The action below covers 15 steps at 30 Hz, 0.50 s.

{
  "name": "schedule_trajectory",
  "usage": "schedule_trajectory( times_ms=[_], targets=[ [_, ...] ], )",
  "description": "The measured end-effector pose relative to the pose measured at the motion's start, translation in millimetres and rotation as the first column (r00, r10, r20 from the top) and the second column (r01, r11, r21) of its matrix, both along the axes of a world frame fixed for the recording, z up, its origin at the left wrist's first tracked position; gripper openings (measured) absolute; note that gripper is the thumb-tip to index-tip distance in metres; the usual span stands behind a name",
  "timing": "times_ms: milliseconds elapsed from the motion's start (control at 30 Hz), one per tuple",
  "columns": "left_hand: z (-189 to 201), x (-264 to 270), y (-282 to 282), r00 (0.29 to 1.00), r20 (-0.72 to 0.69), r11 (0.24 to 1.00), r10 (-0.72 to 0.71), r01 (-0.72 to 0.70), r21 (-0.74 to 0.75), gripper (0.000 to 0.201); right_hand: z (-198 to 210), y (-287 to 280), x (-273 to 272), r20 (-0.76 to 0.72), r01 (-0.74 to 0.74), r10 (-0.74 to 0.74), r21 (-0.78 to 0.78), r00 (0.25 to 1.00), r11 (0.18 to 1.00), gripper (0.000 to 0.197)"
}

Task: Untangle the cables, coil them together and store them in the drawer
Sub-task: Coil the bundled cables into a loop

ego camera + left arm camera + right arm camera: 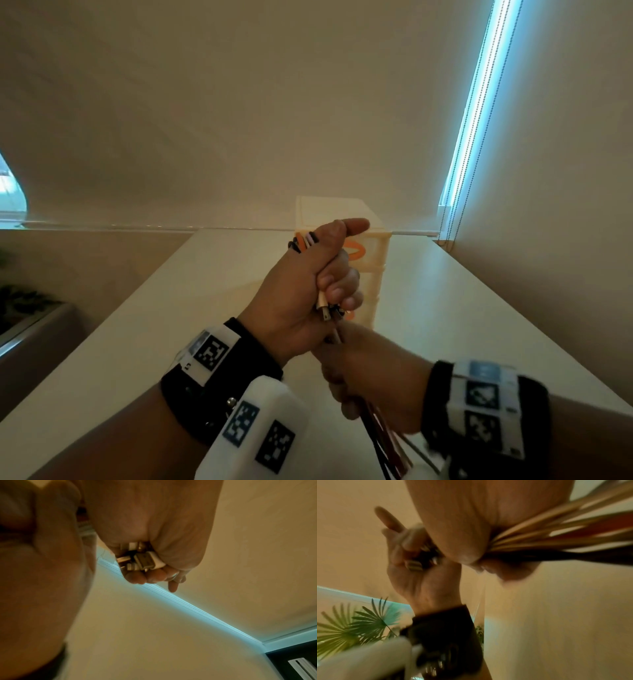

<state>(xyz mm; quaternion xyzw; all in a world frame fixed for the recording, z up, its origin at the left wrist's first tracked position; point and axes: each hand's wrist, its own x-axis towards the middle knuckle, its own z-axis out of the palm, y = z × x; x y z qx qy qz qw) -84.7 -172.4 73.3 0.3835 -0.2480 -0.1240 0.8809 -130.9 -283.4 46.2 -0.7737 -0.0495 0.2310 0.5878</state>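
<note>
My left hand (318,274) is raised above the table and grips a bundle of cables (303,242) in orange, white and black. Loops stick out of the top of the fist, and metal plug ends (327,313) poke out below it. The plugs (145,561) also show in the left wrist view, under my curled fingers. Just below, my right hand (363,373) grips the hanging strands (387,445), which run down and off the frame. In the right wrist view these strands (556,536) fan out to the right. A cream drawer unit (373,270) stands behind my hands.
The white table (144,339) runs away from me to a window sill. A wall (548,205) and a blind chain (472,113) close off the right side. A palm plant (359,622) stands low on the left, beyond the table's edge.
</note>
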Motion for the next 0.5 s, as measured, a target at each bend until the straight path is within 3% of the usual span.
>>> schedule_trajectory(
  times_ms=[133,233,333,400,500],
  targets=[
    [-3.9,5.4,2.1,0.988,0.015,0.986,0.154,-0.155,0.066,0.03,-2.7,2.8,1.8,0.197,0.057,-0.022,-0.172,0.98,0.984,0.022],
    [-12.4,7.0,-4.2,0.958,0.087,0.936,0.272,-0.285,0.206,0.03,-6.3,-8.9,3.7,0.348,0.116,0.049,-0.437,0.936,0.892,0.031],
    [-16.4,7.1,-11.2,0.95,0.06,0.915,0.306,-0.311,0.256,0.029,-13.6,-12.3,-0.2,0.401,0.112,0.149,-0.557,0.904,0.823,0.03],
    [-13.5,7.6,-10.7,0.96,-0.017,0.94,0.28,-0.271,0.207,0.029,-14.7,-13.5,-1.4,0.413,0.114,0.158,-0.561,0.897,0.82,0.03],
    [-4.3,11.9,0.7,0.965,-0.231,0.991,0.125,-0.132,-0.016,0.042,-12.5,-16.1,-4.6,0.451,0.127,0.162,-0.545,0.878,0.829,0.031]
  ],
)
